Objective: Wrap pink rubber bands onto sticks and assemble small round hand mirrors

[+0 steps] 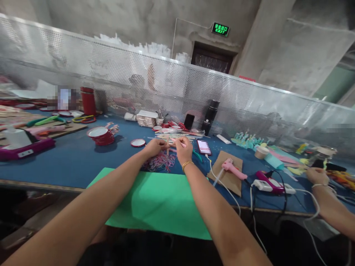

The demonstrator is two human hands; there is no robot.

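My left hand [155, 147] is closed, its fingertips pinching a thin beige strip [167, 146] that stands upright between my hands. Close beside it, my right hand [184, 148] is closed on a slim pink pen-like stick [177, 142], whose tip points at the strip. Just below both hands lies a tangled heap of pink, purple and white strings [163, 162]. A green sheet [158, 203] spreads under my forearms and hangs over the table edge. Left of my hands is a round red-rimmed white disc [138, 142].
To the right, a pink glue gun [234, 170] rests on cardboard [222, 157], near a cabled phone [204, 147] and a purple power strip [273, 183]. Stacked red-rimmed discs [101, 136] stand left. Another person's hand [317, 176] works at far right. A perforated metal screen [116, 70] closes the back.
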